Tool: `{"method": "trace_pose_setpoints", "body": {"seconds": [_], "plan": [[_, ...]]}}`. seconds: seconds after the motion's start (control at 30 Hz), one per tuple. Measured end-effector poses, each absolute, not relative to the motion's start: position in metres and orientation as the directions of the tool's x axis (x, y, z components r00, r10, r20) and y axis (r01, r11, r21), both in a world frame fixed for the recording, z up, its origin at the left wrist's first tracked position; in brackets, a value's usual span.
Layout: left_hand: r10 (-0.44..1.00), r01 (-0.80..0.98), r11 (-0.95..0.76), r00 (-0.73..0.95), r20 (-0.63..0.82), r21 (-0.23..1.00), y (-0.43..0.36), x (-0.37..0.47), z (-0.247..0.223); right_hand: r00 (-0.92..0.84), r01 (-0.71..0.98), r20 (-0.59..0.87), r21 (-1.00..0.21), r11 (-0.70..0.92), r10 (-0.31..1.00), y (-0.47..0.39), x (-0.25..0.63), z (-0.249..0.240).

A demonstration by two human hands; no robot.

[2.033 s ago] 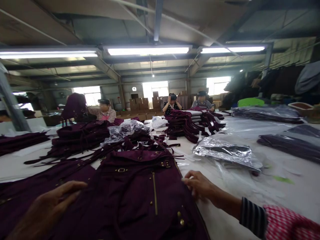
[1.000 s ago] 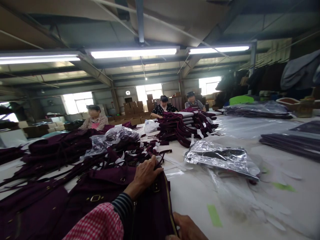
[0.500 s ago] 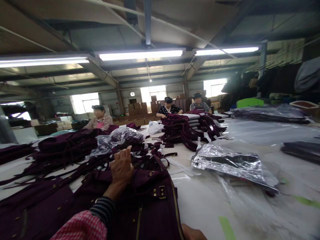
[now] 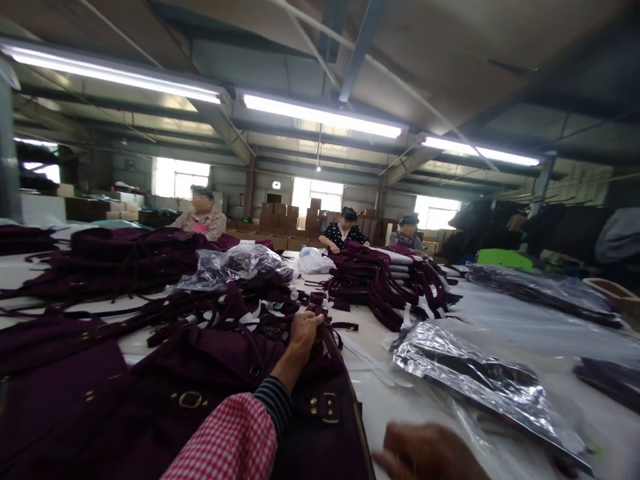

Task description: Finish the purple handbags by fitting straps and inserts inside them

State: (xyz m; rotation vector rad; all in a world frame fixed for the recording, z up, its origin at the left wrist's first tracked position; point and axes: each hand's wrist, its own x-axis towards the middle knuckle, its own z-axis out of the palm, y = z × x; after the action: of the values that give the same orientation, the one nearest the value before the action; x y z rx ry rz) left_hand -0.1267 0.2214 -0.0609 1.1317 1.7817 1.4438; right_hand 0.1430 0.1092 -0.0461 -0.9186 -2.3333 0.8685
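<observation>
A dark purple bag with brass-coloured buckles, rivets and zips lies across the near side of the table. Reaching over it, my left hand has its fingers closed on the bag's upper edge at the far right corner. My right hand is low in the view, just right of the bag and apart from it; motion smears its fingers. Beyond my left hand lie loose purple straps with white tabs.
Purple bags are piled at the left, and more purple pieces are stacked ahead. A shiny plastic-wrapped package lies at the right on the white table. Several co-workers, one a person in a dotted top, are across the table.
My left hand has moved right along the bag's top to its far corner. My right hand has come away from the bag's right side and further into view.
</observation>
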Motion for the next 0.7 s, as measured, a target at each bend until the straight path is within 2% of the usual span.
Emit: {"method": "trace_pose_setpoints", "body": {"seconds": [0.07, 0.1, 0.2, 0.27, 0.33, 0.43, 0.57, 0.7], "plan": [[0.88, 0.196, 0.0, -0.465, 0.093, 0.981, 0.224, -0.126, -0.06, -0.582, 0.551, 0.35, -0.495, 0.672, 0.734, 0.145, 0.12, -0.019], [0.88, 0.179, -0.023, -0.463, 0.105, 0.984, 0.226, -0.125, -0.059, -0.595, 0.535, 0.39, -0.461, 0.708, 0.703, 0.165, 0.105, -0.007], [0.87, 0.174, -0.06, -0.473, 0.137, 0.983, 0.229, -0.125, -0.055, -0.582, 0.458, 0.317, -0.633, 0.624, 0.749, 0.221, 0.056, 0.011], [0.855, 0.2, -0.067, -0.493, 0.159, 0.978, 0.23, -0.127, -0.054, -0.607, 0.432, 0.256, -0.689, 0.582, 0.753, 0.245, 0.028, 0.011], [0.834, 0.232, -0.069, -0.52, 0.183, 0.97, 0.231, -0.131, -0.055, -0.634, 0.422, 0.233, -0.695, 0.582, 0.737, 0.256, 0.01, 0.004], [0.808, 0.277, -0.051, -0.553, 0.203, 0.959, 0.23, -0.135, -0.056, -0.636, 0.432, 0.273, -0.649, 0.626, 0.722, 0.256, 0.005, -0.006], [0.8, 0.332, 0.005, -0.568, 0.195, 0.943, 0.23, -0.134, -0.057, -0.674, 0.446, 0.38, -0.475, 0.759, 0.634, 0.248, 0.022, -0.005], [0.771, 0.342, 0.067, -0.614, 0.169, 0.937, 0.234, -0.135, -0.063, -0.766, 0.432, 0.356, -0.333, 0.838, 0.536, 0.232, 0.048, -0.003]]}}
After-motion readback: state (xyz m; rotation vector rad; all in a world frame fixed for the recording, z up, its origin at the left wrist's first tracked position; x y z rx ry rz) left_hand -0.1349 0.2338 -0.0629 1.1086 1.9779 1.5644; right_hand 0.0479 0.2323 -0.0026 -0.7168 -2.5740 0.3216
